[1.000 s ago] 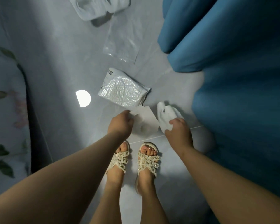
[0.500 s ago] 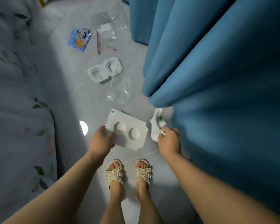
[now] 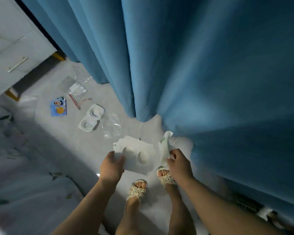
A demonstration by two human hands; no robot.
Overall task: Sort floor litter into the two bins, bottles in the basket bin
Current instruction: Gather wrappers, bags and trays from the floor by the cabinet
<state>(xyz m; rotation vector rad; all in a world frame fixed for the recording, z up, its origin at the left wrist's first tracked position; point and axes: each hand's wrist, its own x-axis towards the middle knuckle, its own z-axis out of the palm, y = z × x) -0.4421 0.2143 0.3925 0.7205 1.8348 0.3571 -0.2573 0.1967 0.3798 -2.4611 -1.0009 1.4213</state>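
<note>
Along your right side hangs a blue curtain (image 3: 210, 73), the largest thing in view, its folds reaching the pale floor (image 3: 71, 150). On your left lies a leaf-print cover (image 3: 15, 167), and a white drawer cabinet (image 3: 12, 48) stands far ahead on the left. Between cover and curtain, the floor carries the loose litter: a twin-cup plastic tray (image 3: 91, 120), a clear bag (image 3: 112, 128) just beside it on the near side, a zip pouch with a red strip (image 3: 76, 92) farther off, and a blue snack packet (image 3: 59, 107) to the pouch's left. No bottle and neither bin is in view.

Your left hand (image 3: 111, 168) grips a white moulded card insert (image 3: 139, 155) by its near-left edge, thumb on the upper face and the other fingers hidden beneath. The insert is held roughly flat above the floor, two round dimples up, its long axis running left to right between your hands. Your right hand (image 3: 178, 160) pinches a crumpled white wrapper (image 3: 165, 146), which stands up from the fingers (image 3: 172, 152) close to the curtain hem.

Both held pieces look like non-bottle litter, so they likely belong in the bin that is not the basket. Unsorted litter lies ahead and to the left, nearer your left hand; with both hands full, a drop-off probably comes first.
</note>
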